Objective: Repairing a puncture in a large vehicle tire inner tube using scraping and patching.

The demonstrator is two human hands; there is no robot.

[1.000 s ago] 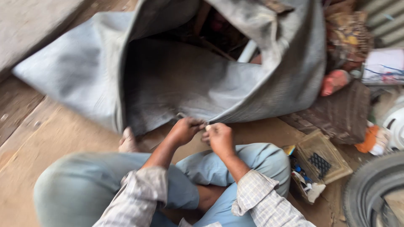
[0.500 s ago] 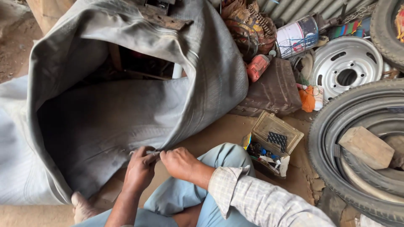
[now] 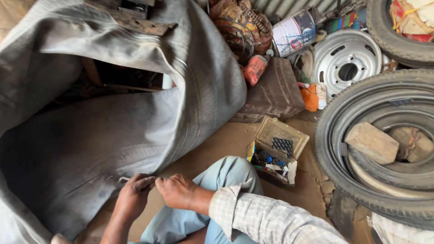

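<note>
- Pinching the lower edge of a big grey rubber inner tube, left hand has fingers curled shut on the rubber rim; small pale bit shows at the fingertips, too small to tell what.
- Right hand fisted tight just beside the left, knuckles up, closed at the same edge; cannot tell what is inside the fist.
- Hands nearly touching, both at the tube's bottom rim, tube spreading up and left from the grip.
- Tube: matte, dusty, thick rubber, fine ribbed lines along its fold, slack and draped like a sack, dark hollow at the top.
- Right sleeve checked cloth, cuff rolled; light blue trousers on a bent knee under the hands.
- Bare brown dirt floor.
- Open clear plastic box right of the knee, small dark and coloured bits inside.
- Stacked black tyres at right, treaded; wooden block resting inside.
- Silver steel wheel rim behind, round holes.
- Dark brown block-shaped thing, red bottle, tin can at the back.
</note>
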